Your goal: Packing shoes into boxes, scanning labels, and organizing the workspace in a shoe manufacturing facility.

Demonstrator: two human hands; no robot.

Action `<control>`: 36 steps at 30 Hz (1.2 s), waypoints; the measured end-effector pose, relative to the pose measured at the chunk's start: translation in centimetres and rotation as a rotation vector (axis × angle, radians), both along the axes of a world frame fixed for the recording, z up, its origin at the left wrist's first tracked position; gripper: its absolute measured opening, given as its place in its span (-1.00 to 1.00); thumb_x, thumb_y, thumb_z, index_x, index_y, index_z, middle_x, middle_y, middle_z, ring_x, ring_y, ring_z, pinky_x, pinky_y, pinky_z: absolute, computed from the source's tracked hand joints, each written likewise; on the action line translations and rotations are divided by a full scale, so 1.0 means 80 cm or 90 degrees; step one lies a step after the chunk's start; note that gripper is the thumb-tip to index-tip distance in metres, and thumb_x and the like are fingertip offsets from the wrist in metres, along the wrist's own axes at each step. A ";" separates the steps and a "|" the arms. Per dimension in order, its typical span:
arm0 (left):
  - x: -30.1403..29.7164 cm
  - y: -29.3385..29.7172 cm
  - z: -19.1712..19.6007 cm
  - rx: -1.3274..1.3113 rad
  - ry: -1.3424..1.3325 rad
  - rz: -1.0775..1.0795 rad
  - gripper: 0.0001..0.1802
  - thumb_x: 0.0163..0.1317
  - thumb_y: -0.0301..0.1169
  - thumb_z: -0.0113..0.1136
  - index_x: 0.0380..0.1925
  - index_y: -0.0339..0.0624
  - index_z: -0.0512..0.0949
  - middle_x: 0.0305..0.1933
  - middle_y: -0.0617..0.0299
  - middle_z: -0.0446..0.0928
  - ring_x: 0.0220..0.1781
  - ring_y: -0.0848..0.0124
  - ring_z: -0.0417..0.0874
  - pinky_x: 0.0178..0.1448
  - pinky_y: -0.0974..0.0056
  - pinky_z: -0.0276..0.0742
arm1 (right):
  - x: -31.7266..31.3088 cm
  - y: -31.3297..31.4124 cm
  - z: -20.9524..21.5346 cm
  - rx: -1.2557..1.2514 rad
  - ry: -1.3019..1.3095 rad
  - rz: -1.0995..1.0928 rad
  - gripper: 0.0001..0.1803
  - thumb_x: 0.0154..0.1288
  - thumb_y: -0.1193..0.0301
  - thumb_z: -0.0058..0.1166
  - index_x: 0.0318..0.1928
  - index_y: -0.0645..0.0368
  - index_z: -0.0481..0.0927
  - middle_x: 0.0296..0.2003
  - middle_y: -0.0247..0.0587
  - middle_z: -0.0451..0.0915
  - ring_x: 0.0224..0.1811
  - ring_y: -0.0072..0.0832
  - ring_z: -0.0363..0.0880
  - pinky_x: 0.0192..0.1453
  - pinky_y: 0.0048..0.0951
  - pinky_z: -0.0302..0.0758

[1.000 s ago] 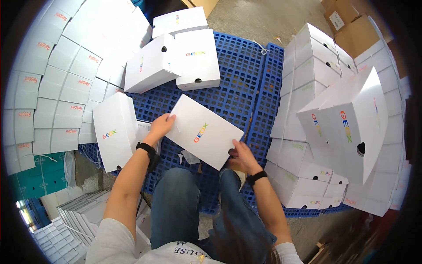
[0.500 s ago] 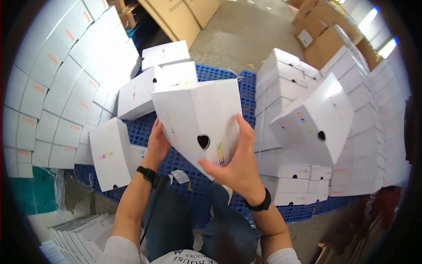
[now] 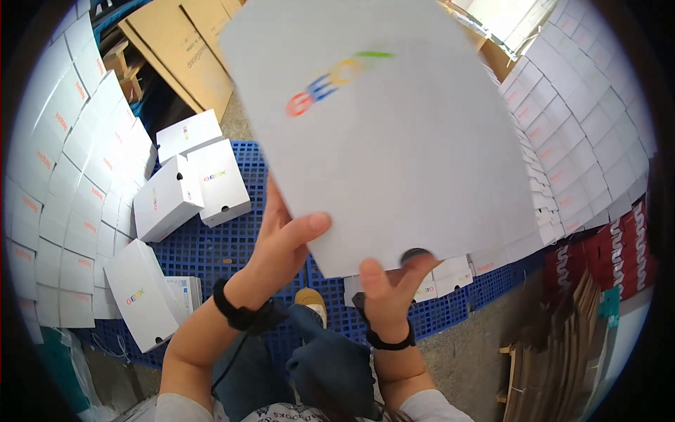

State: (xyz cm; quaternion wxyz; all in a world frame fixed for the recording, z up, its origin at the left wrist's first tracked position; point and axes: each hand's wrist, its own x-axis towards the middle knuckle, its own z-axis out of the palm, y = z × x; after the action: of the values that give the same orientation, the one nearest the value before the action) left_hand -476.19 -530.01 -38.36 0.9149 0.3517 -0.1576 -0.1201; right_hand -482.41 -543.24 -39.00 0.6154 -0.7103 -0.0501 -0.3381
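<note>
Holding a white box [image 3: 394,133] raised close before the camera, above the blue pallet [image 3: 225,246], both hands, the left hand [image 3: 281,243] and right hand [image 3: 383,288], are closed on its lower edge, apparently mid-carry, with placing it onto a stack seeming next.

Both hands, left hand [image 3: 281,246] and right hand [image 3: 385,285], grip a white box [image 3: 394,141] filling upper centre; blue pallet [image 3: 232,246] below.
</note>
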 end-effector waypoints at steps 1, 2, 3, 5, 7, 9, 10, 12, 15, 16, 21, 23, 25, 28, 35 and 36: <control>0.012 -0.010 0.014 -0.040 -0.017 -0.006 0.06 0.02 -0.41 0.32 0.46 -0.08 -0.14 0.41 0.08 0.14 0.44 0.22 0.20 0.44 0.09 0.18 | -0.002 -0.009 0.005 0.014 0.024 -0.022 0.21 0.16 0.13 0.24 0.47 0.29 -0.42 0.41 0.07 -0.05 0.46 -0.19 -0.05 0.50 -0.15 -0.05; 0.024 -0.022 0.026 -0.009 -0.055 0.003 0.07 0.03 -0.42 0.29 0.47 -0.08 -0.16 0.39 0.06 0.16 0.40 0.21 0.24 0.43 0.10 0.21 | -0.001 -0.019 0.017 0.001 0.032 -0.080 0.10 0.21 0.22 0.19 0.48 0.27 -0.34 0.39 0.04 0.03 0.45 -0.21 0.00 0.49 -0.17 0.00; 0.036 -0.034 0.037 0.019 -0.091 0.009 0.07 0.03 -0.43 0.27 0.48 -0.08 -0.17 0.37 0.04 0.19 0.37 0.21 0.29 0.41 0.12 0.24 | 0.001 -0.043 0.023 0.055 0.027 -0.120 0.01 0.25 0.28 0.13 0.48 0.27 -0.28 0.39 0.03 0.05 0.45 -0.22 0.02 0.48 -0.19 0.01; 0.064 -0.040 0.058 0.039 -0.079 -0.014 0.05 0.05 -0.38 0.26 0.49 -0.09 -0.14 0.32 0.03 0.26 0.30 0.22 0.36 0.36 0.15 0.28 | 0.007 -0.083 0.041 0.110 0.025 -0.158 -0.07 0.29 0.35 0.08 0.48 0.26 -0.22 0.38 0.02 0.07 0.45 -0.24 0.04 0.48 -0.20 0.02; 0.099 -0.053 0.069 0.054 -0.072 -0.037 0.02 0.06 -0.34 0.25 0.49 -0.09 -0.10 0.28 0.01 0.32 0.22 0.24 0.44 0.32 0.18 0.32 | 0.015 -0.111 0.063 -0.125 -0.140 -0.289 0.01 0.23 0.38 0.20 0.49 0.22 -0.22 0.41 -0.04 -0.02 0.45 -0.17 0.00 0.50 -0.19 -0.03; 0.136 -0.067 0.061 0.209 -0.095 -0.113 -0.17 0.17 -0.24 0.14 0.43 -0.14 0.07 0.28 0.06 0.36 0.28 0.26 0.43 0.31 0.23 0.36 | 0.028 -0.123 0.062 -0.080 -0.111 -0.207 -0.03 0.26 0.36 0.19 0.49 0.23 -0.19 0.42 0.00 -0.02 0.45 -0.16 0.02 0.51 -0.17 -0.06; 0.144 -0.080 0.061 0.239 -0.113 -0.126 -0.22 0.23 -0.08 0.13 0.39 -0.19 0.19 0.26 0.03 0.40 0.27 0.28 0.43 0.30 0.25 0.34 | 0.032 -0.128 0.058 -0.031 -0.078 -0.121 -0.06 0.29 0.34 0.17 0.48 0.24 -0.15 0.42 0.04 -0.01 0.45 -0.16 0.03 0.51 -0.15 -0.09; 0.160 -0.094 0.065 0.277 -0.103 -0.177 -0.24 0.27 0.00 0.08 0.36 -0.20 0.24 0.24 0.03 0.42 0.27 0.28 0.43 0.32 0.25 0.32 | 0.039 -0.126 0.039 -0.065 -0.066 -0.188 -0.10 0.31 0.35 0.14 0.48 0.25 -0.13 0.43 0.06 -0.01 0.45 -0.18 0.04 0.52 -0.16 -0.12; 0.166 -0.111 0.043 0.336 -0.091 -0.215 -0.27 0.35 0.13 -0.05 0.31 -0.19 0.34 0.19 0.03 0.47 0.26 0.26 0.44 0.32 0.25 0.30 | 0.043 -0.139 0.007 -0.087 -0.038 -0.247 -0.21 0.36 0.40 0.07 0.46 0.29 -0.04 0.41 0.11 0.07 0.44 -0.23 0.07 0.53 -0.21 -0.17; 0.169 -0.108 0.036 0.358 -0.098 -0.201 -0.27 0.39 0.18 -0.13 0.29 -0.18 0.38 0.17 0.04 0.50 0.25 0.24 0.44 0.32 0.25 0.30 | 0.043 -0.156 -0.012 -0.076 0.042 -0.290 -0.25 0.37 0.41 0.05 0.44 0.32 0.00 0.39 0.12 0.10 0.43 -0.23 0.10 0.52 -0.22 -0.12; 0.118 -0.039 -0.040 0.417 -0.243 0.041 -0.42 0.40 -0.08 0.05 0.26 -0.24 0.39 0.19 0.00 0.49 0.16 0.28 0.50 0.28 0.25 0.37 | 0.010 -0.126 -0.033 -0.477 -0.141 -0.552 -0.51 0.42 0.34 -0.05 0.20 0.45 0.29 0.20 0.13 0.33 0.26 -0.18 0.32 0.36 -0.20 0.25; 0.080 0.011 -0.098 0.452 -0.222 0.113 -0.50 0.34 -0.25 0.18 0.21 -0.26 0.44 0.12 0.02 0.52 0.13 0.34 0.53 0.22 0.28 0.44 | 0.017 -0.057 -0.040 -0.228 -0.249 -0.237 -0.60 0.37 0.36 -0.06 0.08 0.43 0.34 0.05 0.06 0.44 0.15 -0.20 0.41 0.27 -0.17 0.33; 0.025 0.105 -0.171 0.503 -0.040 0.211 -0.63 0.37 -0.29 0.13 0.10 -0.23 0.54 0.05 0.10 0.56 0.10 0.35 0.54 0.19 0.26 0.46 | 0.027 -0.009 -0.073 -0.184 0.034 0.192 -0.63 0.31 0.43 -0.04 0.08 0.36 0.38 -0.11 -0.04 0.53 0.04 -0.21 0.50 0.19 -0.17 0.38; -0.116 0.247 -0.279 0.631 0.221 0.516 -0.76 0.36 -0.32 0.09 -0.26 -0.25 0.65 -0.27 0.25 0.60 -0.21 0.49 0.56 -0.08 0.34 0.48 | 0.086 0.078 -0.162 -0.021 0.465 0.520 -0.59 0.35 0.46 0.04 0.19 0.19 0.38 -0.08 -0.16 0.52 -0.07 -0.46 0.54 0.02 -0.43 0.48; -0.315 0.466 -0.354 1.148 0.390 0.986 -0.59 0.31 -0.21 0.21 0.02 -0.29 0.52 -0.03 0.14 0.49 -0.02 0.42 0.47 0.09 0.30 0.40 | 0.091 0.287 -0.348 -0.253 0.666 0.910 -0.39 0.36 0.08 0.12 0.22 0.26 0.37 -0.19 -0.07 0.62 -0.13 -0.43 0.59 -0.01 -0.43 0.51; -0.308 0.479 -0.356 0.932 0.482 0.884 -0.49 0.31 -0.16 0.21 0.09 -0.33 0.47 -0.07 0.10 0.52 -0.06 0.38 0.52 0.07 0.30 0.43 | 0.082 0.315 -0.361 -0.221 0.670 0.924 -0.33 0.32 0.04 0.15 0.24 0.26 0.35 -0.16 0.00 0.62 -0.12 -0.40 0.60 0.01 -0.40 0.51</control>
State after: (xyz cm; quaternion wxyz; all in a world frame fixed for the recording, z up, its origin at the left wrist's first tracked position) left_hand -500.81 -491.72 -66.88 0.3396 0.7664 0.4797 0.2591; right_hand -475.88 -518.04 -67.88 0.5047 -0.6496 -0.2478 0.5117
